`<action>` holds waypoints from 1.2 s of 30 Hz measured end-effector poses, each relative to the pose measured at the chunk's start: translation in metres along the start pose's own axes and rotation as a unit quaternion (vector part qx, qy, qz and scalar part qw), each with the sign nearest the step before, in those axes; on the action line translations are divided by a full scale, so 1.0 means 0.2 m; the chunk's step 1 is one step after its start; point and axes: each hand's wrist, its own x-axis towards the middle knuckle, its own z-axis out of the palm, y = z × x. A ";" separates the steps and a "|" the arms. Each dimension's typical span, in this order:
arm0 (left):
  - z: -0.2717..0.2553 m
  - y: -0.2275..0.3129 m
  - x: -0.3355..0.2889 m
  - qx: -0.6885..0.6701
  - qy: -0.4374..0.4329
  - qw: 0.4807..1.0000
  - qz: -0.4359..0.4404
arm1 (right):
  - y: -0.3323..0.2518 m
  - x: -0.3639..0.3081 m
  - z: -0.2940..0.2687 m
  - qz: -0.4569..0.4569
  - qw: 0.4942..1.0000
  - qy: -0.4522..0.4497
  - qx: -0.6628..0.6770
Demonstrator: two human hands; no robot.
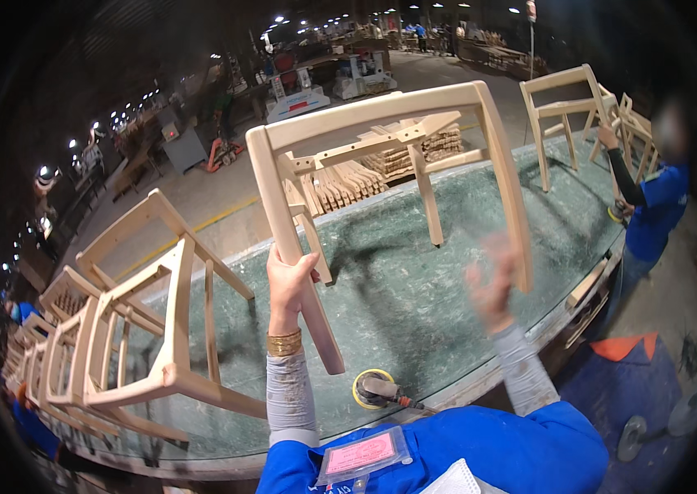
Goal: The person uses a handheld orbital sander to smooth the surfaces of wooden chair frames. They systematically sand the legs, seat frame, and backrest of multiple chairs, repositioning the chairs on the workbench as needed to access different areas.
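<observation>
My left hand point(287, 284) is wrapped around the left rear leg of a pale wooden chair frame point(365, 114), which has no seat panel. The frame stands tilted over the green worktop point(390, 317), its curved top rail toward the far side. Beside the right leg, my right hand point(492, 280) is raised and blurred by motion. Its fingers look apart, with nothing visible in them. On the worktop near my body lies a round sander point(377, 389) with a yellow-edged pad and a hose.
More wooden chair frames point(176, 321) line the left side of the worktop. At the right, a co-worker in blue point(665, 210) handles another chair frame point(561, 107). Stacked wooden parts point(344, 183) lie beyond the far edge. An orange cloth point(624, 347) is at lower right.
</observation>
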 end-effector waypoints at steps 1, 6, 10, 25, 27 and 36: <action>0.02 0.01 0.00 -0.003 -0.003 1.000 0.000 | -0.11 -0.13 0.07 -0.020 0.991 -0.128 -0.023; 0.04 0.00 0.02 0.004 -0.003 1.000 -0.013 | -0.21 -1.12 0.36 0.104 0.761 -0.636 -0.071; 0.10 0.02 -0.01 0.019 -0.017 1.000 -0.015 | -0.21 -1.37 0.40 0.114 0.815 -0.565 -0.061; 0.04 -0.02 -0.07 0.018 -0.004 1.000 -0.001 | -0.28 -0.20 -0.14 0.207 0.942 -0.253 -0.070; 0.07 -0.02 -0.08 0.021 -0.009 1.000 0.001 | -0.20 0.14 -0.24 0.090 0.994 -0.045 -0.052; 0.08 -0.04 -0.15 0.033 -0.011 0.999 0.010 | 0.22 1.29 -0.29 0.082 0.966 0.036 -0.243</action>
